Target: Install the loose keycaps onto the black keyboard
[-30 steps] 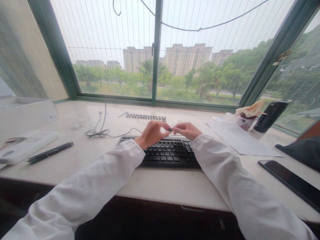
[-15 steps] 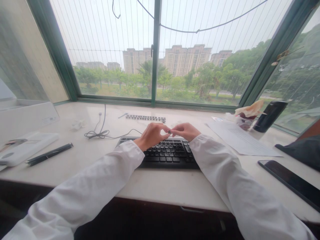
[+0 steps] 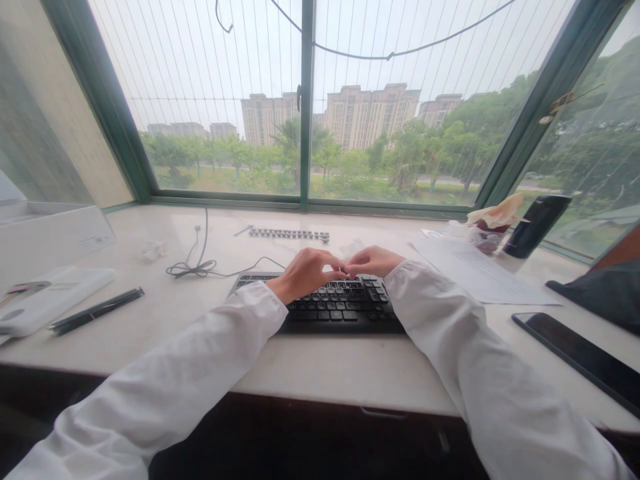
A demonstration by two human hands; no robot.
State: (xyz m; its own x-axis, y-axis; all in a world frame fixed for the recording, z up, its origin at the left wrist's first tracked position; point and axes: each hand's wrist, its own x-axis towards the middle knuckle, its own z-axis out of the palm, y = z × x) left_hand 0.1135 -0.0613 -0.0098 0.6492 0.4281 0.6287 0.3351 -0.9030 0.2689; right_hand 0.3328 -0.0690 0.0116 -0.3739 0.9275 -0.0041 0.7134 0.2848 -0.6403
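Keyboard (image 3: pixel 340 315) lies on the white table (image 3: pixel 345 373), the centre of the clock here. Above its 12 o'clock edge, the left hand (image 3: pixel 305 275) and right hand (image 3: pixel 370 261) meet at the fingertips. A small dark piece (image 3: pixel 343 270) sits between them, mostly hidden. The left thumb and finger are pinched on it; the right fingertips are bunched close against it, but whether they grip it too I cannot tell. Nor can I tell whether the piece touches the keys below.

A row of small pieces (image 3: pixel 289 234) lies at 11 o'clock, a looped cable (image 3: pixel 200 268) at 10 and a dark pen (image 3: pixel 97 311) at 9. Paper (image 3: pixel 483 275) lies at 2, with a black bottle (image 3: pixel 537 227) beyond it, and a phone (image 3: pixel 575 350) between 3 and 4.
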